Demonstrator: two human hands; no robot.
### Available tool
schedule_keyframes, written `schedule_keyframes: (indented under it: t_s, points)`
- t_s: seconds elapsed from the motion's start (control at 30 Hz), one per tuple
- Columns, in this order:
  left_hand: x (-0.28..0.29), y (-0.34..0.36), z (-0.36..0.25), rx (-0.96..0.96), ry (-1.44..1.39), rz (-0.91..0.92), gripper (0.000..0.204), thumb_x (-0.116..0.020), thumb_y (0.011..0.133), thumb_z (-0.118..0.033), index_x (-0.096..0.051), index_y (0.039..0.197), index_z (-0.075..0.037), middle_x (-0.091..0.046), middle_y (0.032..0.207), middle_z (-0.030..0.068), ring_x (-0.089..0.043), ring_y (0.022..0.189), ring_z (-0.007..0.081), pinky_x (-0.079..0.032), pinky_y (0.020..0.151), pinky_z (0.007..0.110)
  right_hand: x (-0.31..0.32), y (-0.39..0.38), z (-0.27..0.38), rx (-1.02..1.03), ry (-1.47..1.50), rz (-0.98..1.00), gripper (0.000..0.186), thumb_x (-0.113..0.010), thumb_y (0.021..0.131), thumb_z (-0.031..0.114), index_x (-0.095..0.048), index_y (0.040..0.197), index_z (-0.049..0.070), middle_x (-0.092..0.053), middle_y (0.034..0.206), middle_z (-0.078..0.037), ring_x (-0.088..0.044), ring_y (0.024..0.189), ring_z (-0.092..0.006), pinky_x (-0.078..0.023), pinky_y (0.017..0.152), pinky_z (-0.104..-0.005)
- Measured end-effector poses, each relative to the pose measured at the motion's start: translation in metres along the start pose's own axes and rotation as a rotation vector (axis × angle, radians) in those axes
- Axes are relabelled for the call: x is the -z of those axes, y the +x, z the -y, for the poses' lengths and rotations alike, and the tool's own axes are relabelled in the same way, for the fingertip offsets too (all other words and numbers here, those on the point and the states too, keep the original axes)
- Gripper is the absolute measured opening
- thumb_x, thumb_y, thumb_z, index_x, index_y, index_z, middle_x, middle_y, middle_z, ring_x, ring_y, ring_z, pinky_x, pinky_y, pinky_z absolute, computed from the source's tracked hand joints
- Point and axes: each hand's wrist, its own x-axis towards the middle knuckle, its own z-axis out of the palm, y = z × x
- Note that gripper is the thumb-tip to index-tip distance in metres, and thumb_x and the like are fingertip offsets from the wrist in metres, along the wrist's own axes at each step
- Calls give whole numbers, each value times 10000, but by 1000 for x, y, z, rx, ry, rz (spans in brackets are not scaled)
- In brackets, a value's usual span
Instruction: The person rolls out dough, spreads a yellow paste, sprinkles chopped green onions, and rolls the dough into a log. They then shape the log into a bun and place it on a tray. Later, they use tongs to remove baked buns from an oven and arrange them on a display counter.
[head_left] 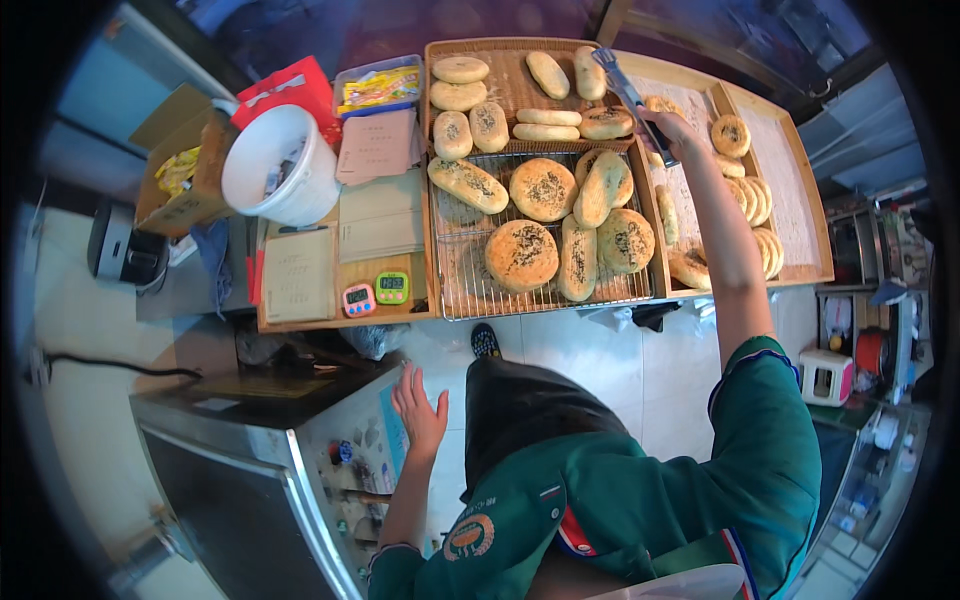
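My right hand (pixel 676 136) is closed around the handle of metal tongs (pixel 626 90). The tongs reach toward the far side of the table, their tips beside an oval bread (pixel 588 74) in a wicker tray (pixel 500 62); I cannot tell whether they touch it. Nearer to me, a wire rack (pixel 462 272) carries several round breads (pixel 522 256) with dark seeds and some long ones (pixel 578 258). My left hand (pixel 420 410) is empty with fingers apart, low at the left, off the table near the dark-topped metal appliance (pixel 270 395).
Right of the rack, wooden trays (pixel 790 150) hold more breads (pixel 731 136). At the left stand a white bucket (pixel 282 170), a cardboard box (pixel 182 165), a plastic tub (pixel 380 88) of yellow packets, paper sheets (pixel 300 275) and two small timers (pixel 392 288).
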Motion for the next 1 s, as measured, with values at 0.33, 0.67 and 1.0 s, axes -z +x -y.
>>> schedule_keyframes:
  t_s: [0.33, 0.67, 1.0]
  points:
    - [-30, 214, -37, -243, -198, -30, 746, -604, 887, -160, -267, 1517, 54, -274, 1576, 251, -272, 1460, 425, -161, 1193, 618, 39, -279, -223, -119, 266, 292, 273, -691, 942, 257, -686, 1096, 33, -689, 865, -41, -642, 731, -114, -542, 649, -259]
    - [-39, 229, -48, -209, -69, 55, 674, -494, 961, -248, -262, 1530, 31, -265, 1592, 243, -268, 1456, 443, -195, 1182, 577, -15, -255, -250, -131, 575, 163, 313, -658, 981, 214, -661, 1222, 14, -676, 865, -20, -592, 665, -71, -491, 612, -228]
    - [-46, 224, -58, -90, 62, 20, 668, -548, 951, -137, -260, 1525, 48, -234, 1588, 269, -248, 1449, 455, -191, 1188, 550, 93, -239, -216, -98, 430, 84, 429, -682, 969, 223, -610, 1334, 9, -675, 844, -16, -587, 651, -66, -502, 587, -220]
